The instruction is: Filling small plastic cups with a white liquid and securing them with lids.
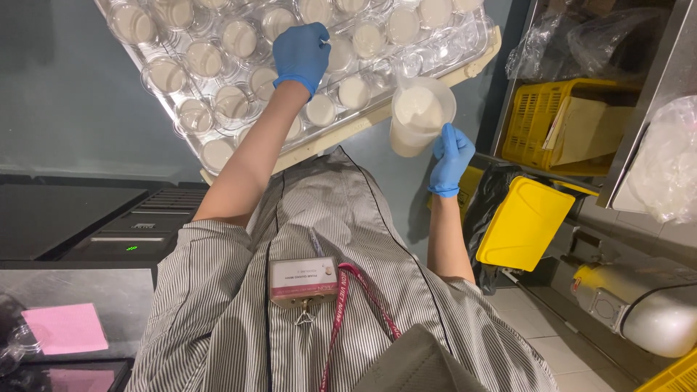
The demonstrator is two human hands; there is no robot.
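Right hand (pixel 451 156), blue glove, fingers wrapped around the handle side of a clear plastic jug (pixel 417 116). Firm closed grip, thumb and fingers pinching the near-right wall. The jug holds an off-white liquid, roughly two-thirds full by the look of it. Its long axis runs near to far and slightly left, with the mouth tipped toward the tray (pixel 475 62), so it probably is held that way to bring the lip over the small cups. Jug sits at the right near corner of the tray, touching or just above its edge, cannot tell which.

Left hand (pixel 301 54), also blue-gloved, lies palm down on the cups (pixel 239 38) near the tray middle, fingers curled over one or two of them. Cannot tell if it grips a cup or only steadies it; likely steadying the row so nothing shifts.

Tray is pale, rectangular, set at a slant in view, long axis from far right to near left, packed with rows of round clear cups, most filled with the same off-white stuff, a few at the right near corner looking empty.

Around: striped shirt with a badge (pixel 303 279) on a red lanyard near; yellow crates (pixel 523 221) right; pink paper (pixel 65 327) near left on a dark counter.
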